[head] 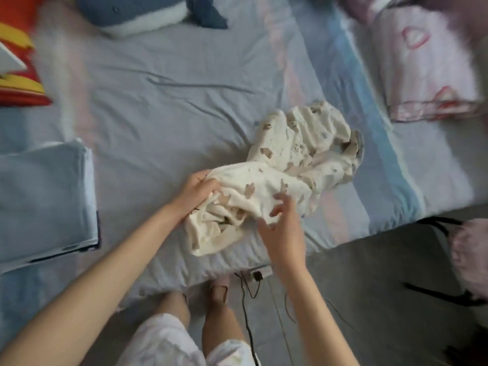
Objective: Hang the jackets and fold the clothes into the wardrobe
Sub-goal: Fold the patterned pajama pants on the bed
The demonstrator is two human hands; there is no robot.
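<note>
A crumpled cream garment (287, 165) with small brown bear prints lies on the bed near its front edge. My left hand (196, 191) grips the garment's near-left end, fingers curled into the cloth. Over its near-right part my right hand (282, 223) hovers with fingers spread and slightly bent, touching or just above the cloth; I cannot tell which. A folded pale blue cloth (45, 202) lies flat at the bed's left.
The bed (163, 107) has a wrinkled grey-blue sheet. A blue and white plush toy (148, 11) lies at the back, a red and yellow cushion (18, 75) far left, a folded pink quilt (427, 70) back right. Cables (248, 283) trail on the grey floor by my legs.
</note>
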